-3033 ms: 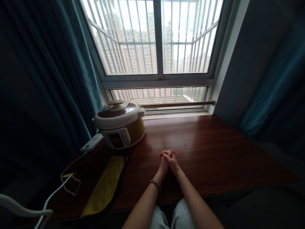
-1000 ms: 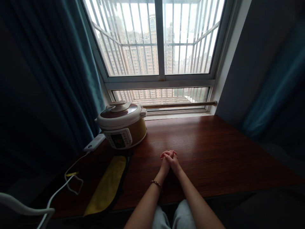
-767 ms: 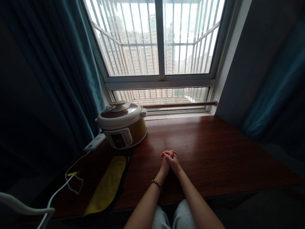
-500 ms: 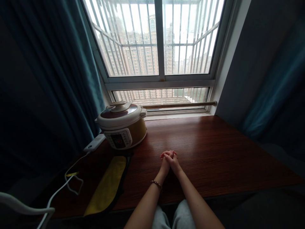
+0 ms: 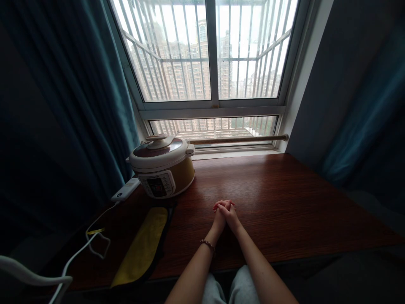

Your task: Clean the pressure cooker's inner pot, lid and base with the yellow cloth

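My left hand point(image 5: 219, 218) and my right hand point(image 5: 232, 216) are clasped, fingers interlaced, on the brown wooden table point(image 5: 278, 211). Both are closed, with no object showing in them. A beaded bracelet point(image 5: 207, 243) circles my left wrist. Beyond them to the left stands an electric pressure cooker point(image 5: 161, 164), white and gold, its lid on and its control panel turned toward me. Nearer, left of my forearms, lies a flat yellow cloth item with a dark edge point(image 5: 142, 247); its exact kind is unclear.
Behind the cooker's left side lies a white power strip point(image 5: 125, 189). Its white cord point(image 5: 79, 249) runs to the near left, with a yellow tie. A barred window point(image 5: 215, 105) and a horizontal rail point(image 5: 240, 139) border the far edge. Blue curtains point(image 5: 104, 97) hang at both sides.
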`<state>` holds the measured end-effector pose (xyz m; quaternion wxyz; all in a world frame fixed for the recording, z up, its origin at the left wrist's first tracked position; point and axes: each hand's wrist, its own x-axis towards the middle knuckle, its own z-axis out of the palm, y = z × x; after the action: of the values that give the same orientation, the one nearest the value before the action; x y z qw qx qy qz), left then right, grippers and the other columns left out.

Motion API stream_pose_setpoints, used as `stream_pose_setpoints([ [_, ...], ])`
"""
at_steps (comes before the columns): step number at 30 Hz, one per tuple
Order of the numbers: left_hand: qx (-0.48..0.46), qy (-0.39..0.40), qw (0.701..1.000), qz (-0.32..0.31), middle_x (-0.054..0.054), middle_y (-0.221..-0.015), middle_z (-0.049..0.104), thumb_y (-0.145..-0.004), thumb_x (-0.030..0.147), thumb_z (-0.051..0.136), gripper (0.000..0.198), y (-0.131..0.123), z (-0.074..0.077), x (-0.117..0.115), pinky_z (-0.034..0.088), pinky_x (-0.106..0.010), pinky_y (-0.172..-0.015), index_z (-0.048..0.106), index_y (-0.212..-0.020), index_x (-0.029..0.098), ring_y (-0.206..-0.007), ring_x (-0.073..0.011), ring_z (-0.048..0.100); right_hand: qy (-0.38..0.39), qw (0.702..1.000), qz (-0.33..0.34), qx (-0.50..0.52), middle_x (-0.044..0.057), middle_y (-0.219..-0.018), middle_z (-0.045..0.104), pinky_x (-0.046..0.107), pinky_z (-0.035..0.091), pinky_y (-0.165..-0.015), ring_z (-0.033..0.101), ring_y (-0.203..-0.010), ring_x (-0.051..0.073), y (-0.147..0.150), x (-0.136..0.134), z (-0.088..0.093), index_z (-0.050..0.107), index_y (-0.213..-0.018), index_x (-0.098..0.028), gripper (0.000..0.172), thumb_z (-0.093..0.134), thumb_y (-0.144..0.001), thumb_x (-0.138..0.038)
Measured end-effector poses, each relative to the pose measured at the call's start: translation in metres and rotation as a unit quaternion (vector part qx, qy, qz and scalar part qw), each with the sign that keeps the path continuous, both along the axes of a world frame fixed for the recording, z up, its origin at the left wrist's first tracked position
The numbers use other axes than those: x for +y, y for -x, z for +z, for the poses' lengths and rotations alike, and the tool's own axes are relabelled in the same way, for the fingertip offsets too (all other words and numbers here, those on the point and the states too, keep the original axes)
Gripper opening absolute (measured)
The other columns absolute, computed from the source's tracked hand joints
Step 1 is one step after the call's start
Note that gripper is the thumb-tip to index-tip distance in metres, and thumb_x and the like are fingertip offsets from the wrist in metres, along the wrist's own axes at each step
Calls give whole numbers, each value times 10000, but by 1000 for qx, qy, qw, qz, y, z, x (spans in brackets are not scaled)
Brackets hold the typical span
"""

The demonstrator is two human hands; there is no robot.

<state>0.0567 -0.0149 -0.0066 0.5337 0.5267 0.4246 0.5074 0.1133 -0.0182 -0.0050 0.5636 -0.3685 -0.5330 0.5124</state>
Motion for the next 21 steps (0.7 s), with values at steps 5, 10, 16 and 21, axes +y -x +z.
stream_pose_setpoints([
  [5,-1,-9,1000,3,-80,-727,639,-778,521,489,390,0,-1,0,483,-302,-641,602,-734,150,-726,-201,609,-1,1000,-2,1,30,-728,638,279,469,-654,592,-681,165,0,1,0,657,-696,-185,192,515,-748,-302],
  [10,-1,-13,1000,1,-87,-735,640,-773,526,493,391,0,-2,0,490,-306,-631,600,-729,152,-724,-206,610,-4,1000,-2,-3,33,-722,634,277,467,-662,590,-680,164,0,0,2,664,-689,-181,204,513,-751,-302],
  [16,0,-13,1000,6,-73,-690,632,-769,521,495,382,-1,-3,2,491,-310,-643,604,-718,158,-707,-199,610,-3,1000,-5,-9,33,-720,636,276,470,-665,593,-694,169,-1,0,2,668,-697,-180,208,514,-751,-308],
  [21,-1,-8,1000,4,-66,-687,626,-775,517,489,385,-1,0,0,480,-300,-604,604,-737,152,-676,-190,602,-6,1000,-7,-14,33,-721,639,276,471,-670,593,-693,169,0,-1,3,669,-687,-181,213,513,-752,-310],
])
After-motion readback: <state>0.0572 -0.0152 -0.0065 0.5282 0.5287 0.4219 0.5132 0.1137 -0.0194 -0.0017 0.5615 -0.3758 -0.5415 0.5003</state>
